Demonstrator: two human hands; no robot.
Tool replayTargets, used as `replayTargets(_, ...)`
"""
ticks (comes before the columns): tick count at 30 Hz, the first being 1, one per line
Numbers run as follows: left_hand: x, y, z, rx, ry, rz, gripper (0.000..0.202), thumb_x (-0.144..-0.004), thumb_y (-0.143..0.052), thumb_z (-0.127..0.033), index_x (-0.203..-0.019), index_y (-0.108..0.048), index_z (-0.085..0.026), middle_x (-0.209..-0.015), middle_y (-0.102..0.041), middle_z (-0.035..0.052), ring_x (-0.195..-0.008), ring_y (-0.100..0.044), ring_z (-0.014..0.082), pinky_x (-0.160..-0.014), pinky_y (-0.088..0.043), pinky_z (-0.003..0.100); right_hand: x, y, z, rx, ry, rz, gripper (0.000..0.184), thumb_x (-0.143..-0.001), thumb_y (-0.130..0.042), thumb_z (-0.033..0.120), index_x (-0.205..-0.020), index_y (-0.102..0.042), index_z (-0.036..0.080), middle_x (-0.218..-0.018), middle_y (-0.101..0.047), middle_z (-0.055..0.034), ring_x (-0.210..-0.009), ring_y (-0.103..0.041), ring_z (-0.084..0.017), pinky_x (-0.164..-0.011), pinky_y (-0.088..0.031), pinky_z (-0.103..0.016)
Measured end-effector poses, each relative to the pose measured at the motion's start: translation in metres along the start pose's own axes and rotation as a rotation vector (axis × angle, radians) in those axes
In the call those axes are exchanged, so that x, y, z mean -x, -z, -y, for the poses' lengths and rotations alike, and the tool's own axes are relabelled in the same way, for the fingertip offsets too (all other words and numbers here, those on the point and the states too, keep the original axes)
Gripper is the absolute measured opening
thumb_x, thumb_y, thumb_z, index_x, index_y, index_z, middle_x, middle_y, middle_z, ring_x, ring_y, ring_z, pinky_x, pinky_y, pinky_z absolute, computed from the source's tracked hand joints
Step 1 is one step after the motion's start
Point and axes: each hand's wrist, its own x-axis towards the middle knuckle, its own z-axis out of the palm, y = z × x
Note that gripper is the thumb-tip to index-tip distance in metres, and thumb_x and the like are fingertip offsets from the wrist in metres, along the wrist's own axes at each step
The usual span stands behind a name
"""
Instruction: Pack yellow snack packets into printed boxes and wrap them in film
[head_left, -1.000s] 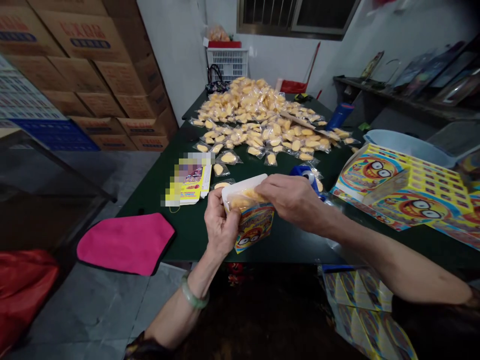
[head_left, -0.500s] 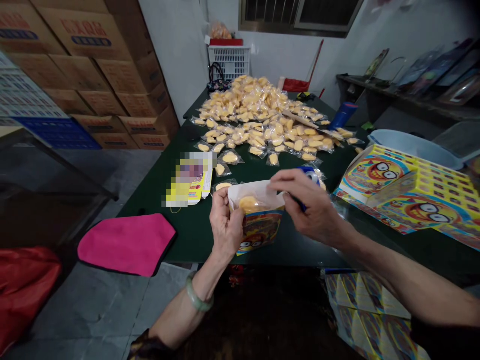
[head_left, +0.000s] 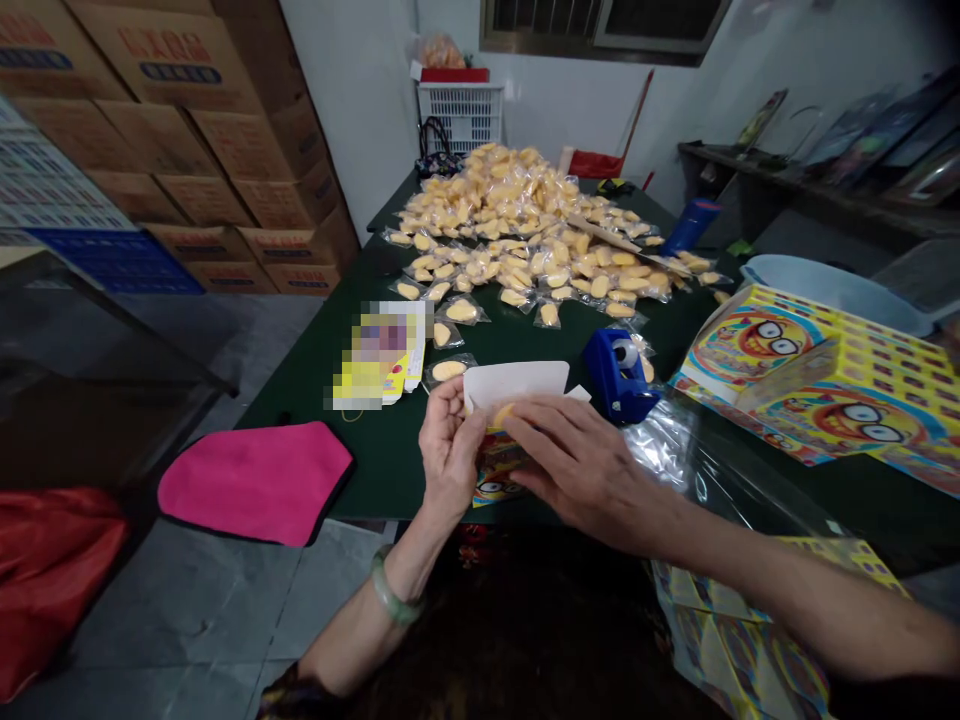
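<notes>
My left hand [head_left: 450,440] grips the left side of a small printed carton box [head_left: 496,488], its thumb near the mouth. The white inner side of the raised lid flap [head_left: 517,382] faces me. My right hand [head_left: 589,465] is closed over the box's right side, fingers bent across the mouth and covering much of the printed front. A bit of a yellow piece [head_left: 501,412] shows in the mouth between the hands. Just beyond my right hand stands a blue tape dispenser [head_left: 621,378].
Individually wrapped yellow pieces [head_left: 517,215] lie heaped across the green table [head_left: 300,385]. Yellow display boxes [head_left: 847,400] and a blue basin [head_left: 832,285] stand right, clear plastic [head_left: 664,440] before them. A pixelated carton [head_left: 379,355] and pink cloth item [head_left: 255,482] lie left.
My right hand has left the flap's upper corner and moved down and left over the box mouth. The flap stands more upright, and the tape dispenser is now uncovered. My left hand keeps its grip.
</notes>
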Motion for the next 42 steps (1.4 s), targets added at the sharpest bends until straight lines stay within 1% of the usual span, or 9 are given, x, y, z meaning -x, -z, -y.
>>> replayTargets(4, 0.005, -0.006, -0.005, -0.063, 0.005, -0.016, 0.036, -0.084, -0.059, -0.040, -0.111, -0.053, -0.018, -0.098, -0.066, 0.0079, -0.084, -0.064, 0.0177, -0.072, -0.053, 0.029, 0.006, 0.000, 0.012, -0.139, -0.128, -0.020, 0.052, -0.086, -0.058, 0.029, -0.131, -0.042, 0.011, -0.123, -0.061, -0.0171, -0.118, -0.053, -0.029, -0.099, -0.044, -0.047)
replayTargets(9, 0.011, -0.008, -0.012, -0.082, -0.016, 0.045, 0.061, -0.078, -0.065, -0.051, -0.125, -0.038, -0.022, -0.104, -0.065, 0.0098, -0.081, -0.065, 0.0171, -0.068, -0.052, 0.028, -0.019, 0.010, 0.009, -0.353, -0.075, 0.203, 0.047, -0.081, -0.061, 0.030, -0.124, -0.048, 0.016, -0.117, -0.065, -0.0133, -0.106, -0.061, -0.025, -0.089, -0.048, -0.041)
replayTargets(13, 0.010, -0.007, -0.009, -0.065, -0.059, -0.010, 0.051, -0.080, -0.066, -0.044, -0.116, -0.037, -0.023, -0.094, -0.067, 0.0064, -0.073, -0.065, 0.0139, -0.063, -0.051, 0.024, -0.014, 0.007, 0.002, -0.411, -0.072, -0.107, 0.038, -0.084, -0.056, 0.023, -0.122, -0.050, 0.019, -0.109, -0.067, -0.0115, -0.100, -0.063, -0.023, -0.085, -0.050, -0.040)
replayTargets(18, 0.006, -0.009, 0.001, -0.099, -0.135, -0.048, 0.039, -0.081, -0.066, -0.035, -0.110, -0.042, -0.021, -0.084, -0.067, 0.0036, -0.060, -0.061, 0.0091, -0.055, -0.048, 0.020, 0.020, 0.002, -0.009, -0.481, -0.697, -0.632, 0.020, -0.085, -0.054, 0.018, -0.105, -0.059, 0.022, -0.090, -0.065, -0.0059, -0.074, -0.062, -0.017, -0.066, -0.051, -0.033)
replayTargets(22, 0.005, -0.010, 0.002, -0.085, -0.142, -0.099, 0.045, -0.080, -0.068, -0.036, -0.112, -0.039, -0.023, -0.085, -0.067, 0.0020, -0.056, -0.059, 0.0077, -0.052, -0.045, 0.018, 0.027, -0.012, -0.026, -1.162, -0.957, -0.404, 0.023, -0.079, -0.064, 0.038, -0.092, -0.059, 0.020, -0.073, -0.060, 0.0003, -0.054, -0.052, -0.010, -0.045, -0.042, -0.022)
replayTargets(27, 0.006, -0.007, -0.002, -0.268, -0.207, -0.114, 0.024, -0.080, -0.067, -0.036, -0.090, -0.057, -0.018, -0.079, -0.063, 0.0016, -0.046, -0.047, 0.0039, -0.044, -0.036, 0.016, 0.025, -0.030, -0.044, -1.564, -0.987, -0.219, 0.038, -0.062, -0.077, 0.049, -0.080, -0.059, 0.021, -0.059, -0.054, 0.0055, -0.045, -0.046, -0.007, -0.039, -0.036, -0.019)
replayTargets(34, 0.007, 0.000, 0.001, -0.254, -0.234, -0.056, 0.019, -0.087, -0.057, -0.031, -0.077, -0.066, -0.017, -0.078, -0.066, 0.0043, -0.077, -0.061, 0.0156, -0.065, -0.047, 0.024, 0.022, -0.008, -0.043, -1.407, -0.858, -0.064, 0.027, -0.069, -0.073, 0.036, -0.088, -0.061, 0.020, -0.077, -0.063, 0.0007, -0.057, -0.053, -0.009, -0.045, -0.039, -0.018)
replayTargets(39, 0.005, 0.000, -0.005, 0.045, -0.024, 0.011, 0.027, -0.081, -0.063, -0.028, -0.108, -0.057, -0.025, -0.088, -0.070, 0.0017, -0.070, -0.064, 0.0148, -0.062, -0.050, 0.025, 0.013, -0.006, -0.032, -1.191, -0.819, -0.144, 0.014, -0.076, -0.058, 0.018, -0.087, -0.067, 0.019, -0.073, -0.061, 0.0018, -0.054, -0.046, -0.006, -0.044, -0.033, -0.017)
replayTargets(42, 0.003, 0.001, -0.012, 0.028, -0.027, 0.114, 0.010, -0.082, -0.060, -0.023, -0.091, -0.064, -0.022, -0.095, -0.070, 0.0051, -0.084, -0.066, 0.0202, -0.075, -0.053, 0.035, 0.011, -0.018, -0.030, -1.240, -0.802, -0.335, 0.011, -0.075, -0.057, 0.017, -0.073, -0.067, 0.018, -0.082, -0.064, -0.0001, -0.053, -0.045, -0.005, -0.042, -0.029, -0.017)
